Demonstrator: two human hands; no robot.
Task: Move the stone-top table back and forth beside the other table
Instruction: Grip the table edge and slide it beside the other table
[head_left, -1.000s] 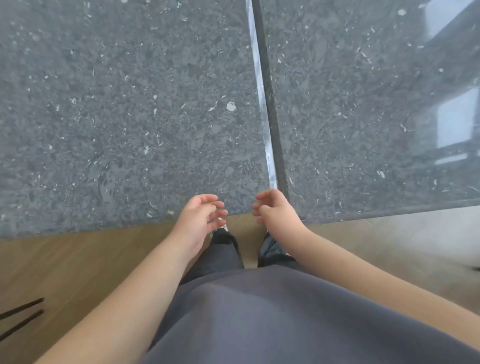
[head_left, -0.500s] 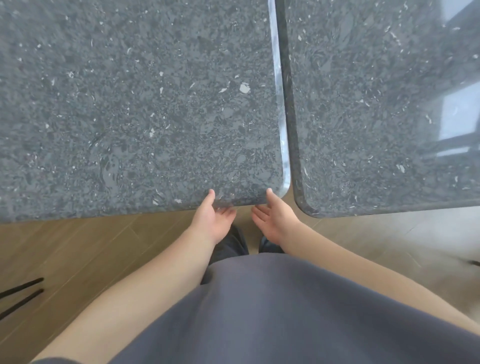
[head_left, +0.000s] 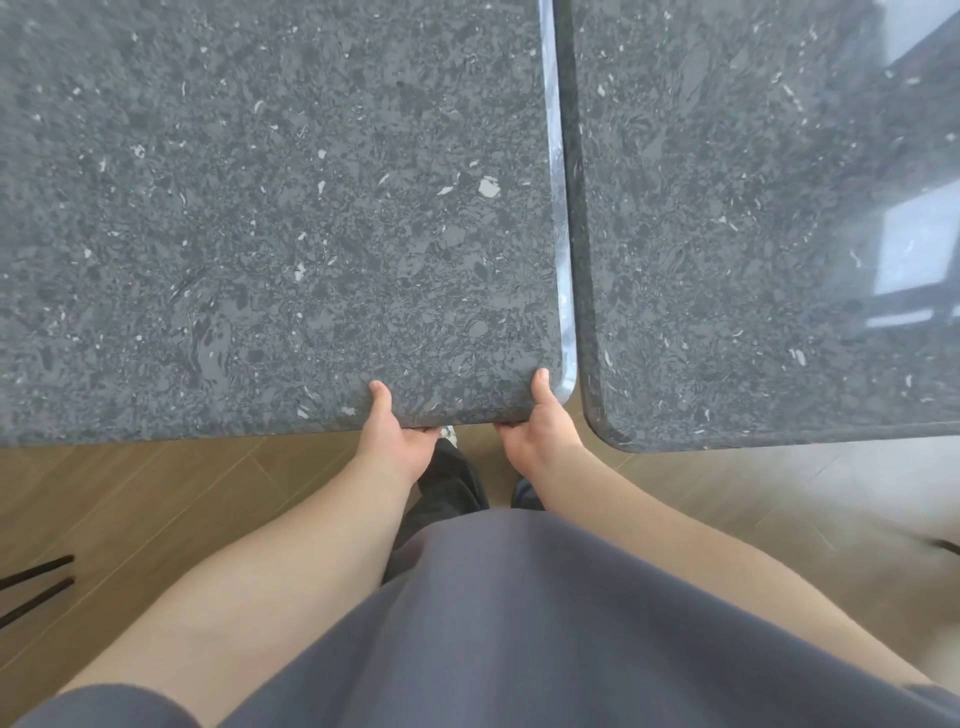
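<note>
The stone-top table (head_left: 270, 218), dark grey with pale flecks, fills the upper left of the head view. A second table (head_left: 753, 234) with the same stone top stands on its right, a narrow gap between their long edges. My left hand (head_left: 397, 434) grips the near edge of the left table, thumb on top and fingers hidden beneath. My right hand (head_left: 540, 431) grips the same edge close to its rounded near-right corner, thumb on top, fingers under the slab.
Wooden floor (head_left: 156, 499) lies in front of the tables, paler on the right. Two thin black bars (head_left: 36, 582) cross the floor at the far left. My feet stand just below the gripped edge.
Both hands rose from open, just off the edge, to gripping the left table's near edge. The left table's near edge now sits farther back than the right table's corner.
</note>
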